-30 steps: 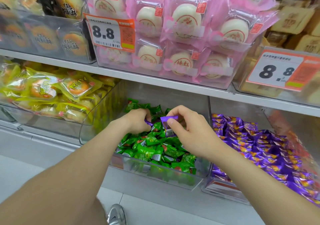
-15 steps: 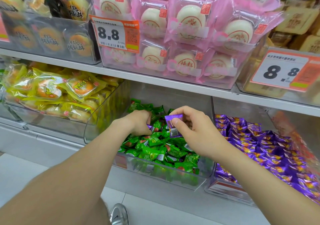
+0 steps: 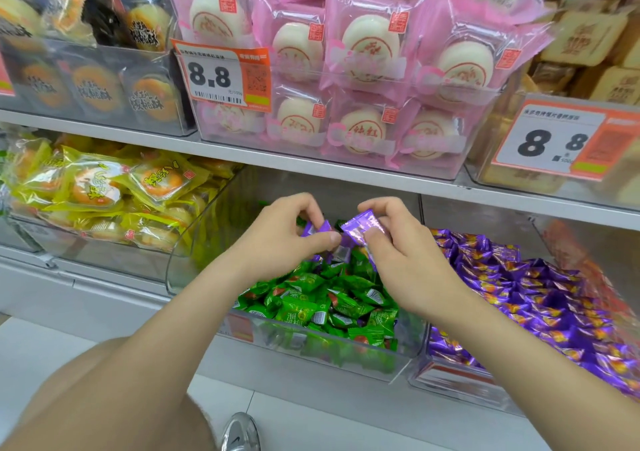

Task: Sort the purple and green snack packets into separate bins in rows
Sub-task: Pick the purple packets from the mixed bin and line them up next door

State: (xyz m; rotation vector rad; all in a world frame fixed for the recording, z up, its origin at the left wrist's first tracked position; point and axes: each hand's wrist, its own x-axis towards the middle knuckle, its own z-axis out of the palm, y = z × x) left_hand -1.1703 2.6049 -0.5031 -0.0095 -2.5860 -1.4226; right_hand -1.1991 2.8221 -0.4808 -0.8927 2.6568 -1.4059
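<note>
Grey lower shelf (image 3: 346,393), clear bin of green packets (image 3: 188,253), purple-packet bin (image 3: 450,381) just right, yellow-packet bin (image 3: 104,254) left

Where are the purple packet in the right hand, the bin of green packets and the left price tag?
Purple packet (image 3: 363,226): head view, wrapper middle.
Bin (image 3: 277,337): head view, front wall.
Price tag (image 3: 209,77): head view, printed number.

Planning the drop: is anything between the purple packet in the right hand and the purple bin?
Nothing visible. The right hand pinches the packet above the green bin; the purple bin stands open just to its right, and the air over their rims is free.
</note>
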